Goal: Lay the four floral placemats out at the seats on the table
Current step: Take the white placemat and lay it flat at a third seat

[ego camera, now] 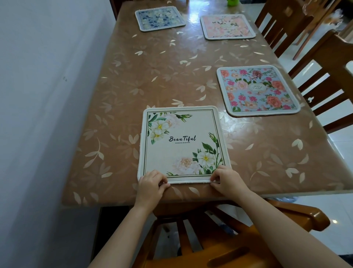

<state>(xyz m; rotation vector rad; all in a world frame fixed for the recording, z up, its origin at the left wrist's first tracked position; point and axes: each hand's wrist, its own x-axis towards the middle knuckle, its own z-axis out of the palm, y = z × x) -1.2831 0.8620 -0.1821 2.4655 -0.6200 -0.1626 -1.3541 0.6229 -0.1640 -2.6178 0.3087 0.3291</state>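
A cream placemat with white flowers and the word "Beautiful" (181, 143) lies flat at the table's near edge. My left hand (150, 184) pinches its near left corner and my right hand (227, 179) pinches its near right corner. A blue placemat with pink and orange flowers (257, 90) lies by the right edge. Farther along that side sits a pale pink floral placemat (227, 26). A blue and white floral placemat (159, 18) lies at the far left.
The table (152, 76) has a brown cover with a pale leaf pattern and stands against a white wall (38, 95) on the left. Wooden chairs (315, 63) line the right side, and another chair (219, 239) stands under my arms. A green object (232, 2) sits at the far end.
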